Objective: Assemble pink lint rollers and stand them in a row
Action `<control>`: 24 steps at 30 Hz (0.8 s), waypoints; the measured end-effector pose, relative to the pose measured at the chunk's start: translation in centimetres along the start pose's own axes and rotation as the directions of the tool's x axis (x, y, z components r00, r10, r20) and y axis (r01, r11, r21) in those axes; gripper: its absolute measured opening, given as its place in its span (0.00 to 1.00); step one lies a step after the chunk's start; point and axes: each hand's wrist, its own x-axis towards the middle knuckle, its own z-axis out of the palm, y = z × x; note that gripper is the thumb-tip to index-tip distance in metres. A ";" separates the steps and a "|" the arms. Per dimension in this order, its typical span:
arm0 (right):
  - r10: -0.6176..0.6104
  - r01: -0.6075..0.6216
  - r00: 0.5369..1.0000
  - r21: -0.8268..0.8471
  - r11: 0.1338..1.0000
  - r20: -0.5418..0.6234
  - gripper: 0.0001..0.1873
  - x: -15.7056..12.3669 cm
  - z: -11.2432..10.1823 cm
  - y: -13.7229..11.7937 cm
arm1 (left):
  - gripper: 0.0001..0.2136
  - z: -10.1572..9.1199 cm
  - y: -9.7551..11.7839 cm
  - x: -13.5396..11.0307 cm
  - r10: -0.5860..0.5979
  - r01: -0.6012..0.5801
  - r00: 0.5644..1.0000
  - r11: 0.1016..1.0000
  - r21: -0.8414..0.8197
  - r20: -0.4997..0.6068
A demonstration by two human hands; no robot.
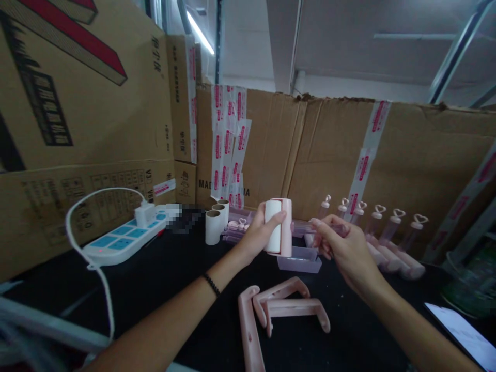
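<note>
My left hand (pixel 259 232) grips a white roll set in a pink roller frame (pixel 279 226), held upright above the black table. My right hand (pixel 343 245) is just to its right, fingers curled around a translucent pinkish handle (pixel 306 227) that joins the frame. Below the hands, three pink roller brackets (pixel 287 305) lie flat on the table. A lilac tray (pixel 300 259) sits directly under the held roller.
White rolls (pixel 215 223) stand behind my left hand. A row of clear handles with heart-shaped ends (pixel 382 227) leans on the cardboard wall (pixel 329 150). A blue-white power strip (pixel 124 235) with a cable lies left. A white sheet (pixel 463 333) lies at the right edge.
</note>
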 end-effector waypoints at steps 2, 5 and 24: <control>-0.004 0.004 1.000 -0.061 0.998 0.002 0.23 1.1 0.3 -0.7 | 0.24 -0.9 -0.1 0.5 0.194 -0.158 0.975 0.949 0.273 -0.111; -0.046 0.051 0.998 -0.216 0.975 0.030 0.24 2.7 1.4 -2.0 | 0.29 -2.0 0.6 0.4 0.486 -0.434 0.870 0.680 0.592 0.080; -0.048 0.214 0.923 -0.407 0.888 0.381 0.17 9.5 6.2 0.9 | 0.10 -5.5 1.6 2.9 0.232 -0.237 0.954 0.972 -0.004 -0.189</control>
